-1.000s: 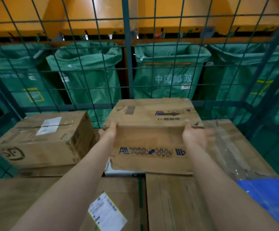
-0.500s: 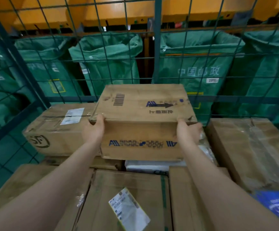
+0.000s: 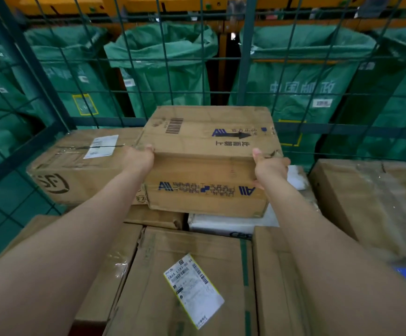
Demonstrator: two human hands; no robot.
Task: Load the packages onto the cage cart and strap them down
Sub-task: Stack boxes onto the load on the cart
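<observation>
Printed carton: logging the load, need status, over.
Left hand, right hand grip printed carton at near corners. Carton above white parcel, by the cage mesh. Labelled box close on its left.

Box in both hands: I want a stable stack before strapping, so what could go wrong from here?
1. The box is over a white parcel and a crumpled carton that look uneven, so it may tilt once released.
2. The left hand lies between it and the side box; sliding the box left could pinch fingers.
</observation>
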